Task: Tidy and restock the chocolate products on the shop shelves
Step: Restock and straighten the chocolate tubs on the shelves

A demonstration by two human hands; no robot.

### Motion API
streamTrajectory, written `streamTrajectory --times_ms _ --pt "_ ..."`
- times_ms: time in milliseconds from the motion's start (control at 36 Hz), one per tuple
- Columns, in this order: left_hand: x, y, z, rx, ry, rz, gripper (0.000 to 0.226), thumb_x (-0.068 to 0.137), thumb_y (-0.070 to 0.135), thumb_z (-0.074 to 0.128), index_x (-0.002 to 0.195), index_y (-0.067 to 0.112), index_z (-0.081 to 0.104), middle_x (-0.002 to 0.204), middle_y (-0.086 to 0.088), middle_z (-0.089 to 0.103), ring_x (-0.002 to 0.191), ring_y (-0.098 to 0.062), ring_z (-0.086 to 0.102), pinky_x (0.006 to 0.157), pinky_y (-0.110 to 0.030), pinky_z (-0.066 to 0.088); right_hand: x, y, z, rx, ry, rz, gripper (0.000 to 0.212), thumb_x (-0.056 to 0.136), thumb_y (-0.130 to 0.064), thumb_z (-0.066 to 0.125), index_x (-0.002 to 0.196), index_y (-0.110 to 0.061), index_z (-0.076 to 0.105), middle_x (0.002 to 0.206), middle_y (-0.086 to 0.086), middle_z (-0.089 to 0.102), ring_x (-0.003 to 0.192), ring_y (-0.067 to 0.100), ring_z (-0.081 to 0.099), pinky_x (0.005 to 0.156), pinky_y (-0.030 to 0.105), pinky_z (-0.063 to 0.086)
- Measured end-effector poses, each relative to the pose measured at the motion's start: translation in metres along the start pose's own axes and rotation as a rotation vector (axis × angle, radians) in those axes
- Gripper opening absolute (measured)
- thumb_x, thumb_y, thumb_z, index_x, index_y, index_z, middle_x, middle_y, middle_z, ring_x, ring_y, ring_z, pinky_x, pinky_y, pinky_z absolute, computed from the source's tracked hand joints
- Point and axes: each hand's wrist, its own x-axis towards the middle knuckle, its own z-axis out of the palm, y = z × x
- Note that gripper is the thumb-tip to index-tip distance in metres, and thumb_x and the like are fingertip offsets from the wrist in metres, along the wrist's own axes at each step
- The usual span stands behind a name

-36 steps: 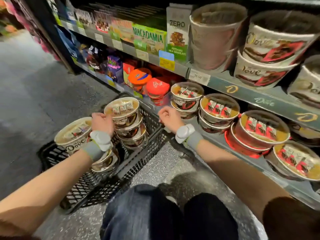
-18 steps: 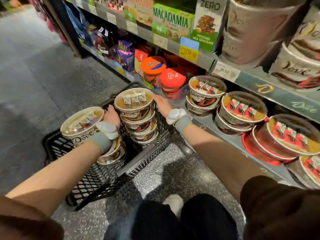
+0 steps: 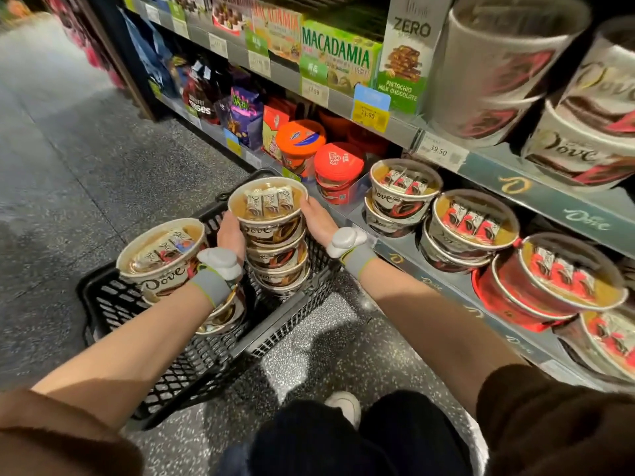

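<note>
Both hands have closed in on the stack of Dove tubs (image 3: 275, 242) since a second ago, when the right hand (image 3: 318, 221) hung as a loose fist over the basket's edge and the left sat lower beside the stack. Nearest the camera are dark trousers and a pale shoe (image 3: 343, 405) on the speckled floor (image 3: 62, 166), with brown sleeves at either side. Bare forearms run forward, each wrist wearing a grey band with a white device.

Left hand (image 3: 231, 235) presses the stack's left side, right hand cups its right side just under the top tub's rim — the fingers wrap round behind the tubs, so the stack is grasped between the two palms. It stands inside the black mesh basket (image 3: 192, 359), which rests on the floor beside the shelf. Another Dove tub (image 3: 161, 255) tops a second pile at the basket's left, partly behind the left wrist.

To the right, the bottom shelf (image 3: 405, 252) carries more Dove tubs with red-wrapped pieces (image 3: 474, 221), stacked and tilted outward. Further along it stand a red-lidded tub (image 3: 338, 166) and an orange-lidded one (image 3: 300, 139), then purple and dark bags. Above — large Dove tubs (image 3: 584, 146), a Zero pistachio box (image 3: 409, 53) and a green Macadamia box (image 3: 338, 60).
</note>
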Motion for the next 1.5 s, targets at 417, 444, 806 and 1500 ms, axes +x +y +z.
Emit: streamTrajectory --times_ms 417,444,806,1500 --pt "-0.161 0.118 0.095 -0.001 -0.352 0.225 0.043 0.092 0.049 0.039 0.126 0.027 0.054 0.118 -0.001 0.057 0.098 -0.013 0.057 0.078 -0.036 0.053 -0.113 0.004 -0.112 0.531 0.311 0.030 0.048 0.101 -0.037 0.037 0.145 -0.023 0.024 0.152 0.002 0.025 0.138 0.026 0.030 0.104 0.053 0.040" --pt "-0.169 0.117 0.109 0.074 -0.403 0.265 0.043 0.092 0.048 0.042 0.126 0.025 0.054 0.109 -0.005 0.056 0.087 -0.010 0.055 0.072 -0.032 0.051 -0.127 0.010 -0.126 0.547 0.360 0.023 0.049 0.101 -0.036 0.037 0.146 -0.023 0.022 0.153 0.002 0.024 0.139 0.025 0.029 0.105 0.053 0.038" --pt "-0.244 0.103 0.213 0.184 -0.648 0.227 0.048 0.099 0.034 0.033 0.137 0.006 0.040 0.089 0.005 0.052 0.082 -0.017 0.055 0.077 -0.044 0.049 -0.242 0.068 -0.198 0.451 0.639 -0.010 0.048 0.102 -0.031 0.038 0.146 -0.017 0.029 0.148 0.001 0.035 0.128 0.011 0.036 0.095 0.031 0.035" --pt "-0.367 0.049 0.299 0.351 -0.960 0.155 0.045 0.097 0.028 0.037 0.134 0.003 0.044 0.107 -0.011 0.057 0.077 -0.016 0.055 0.082 -0.049 0.052 -0.369 0.183 -0.233 0.494 0.884 0.144 0.057 0.100 -0.044 0.036 0.150 -0.024 0.017 0.148 0.002 0.037 0.095 0.015 0.053 0.063 0.024 0.043"
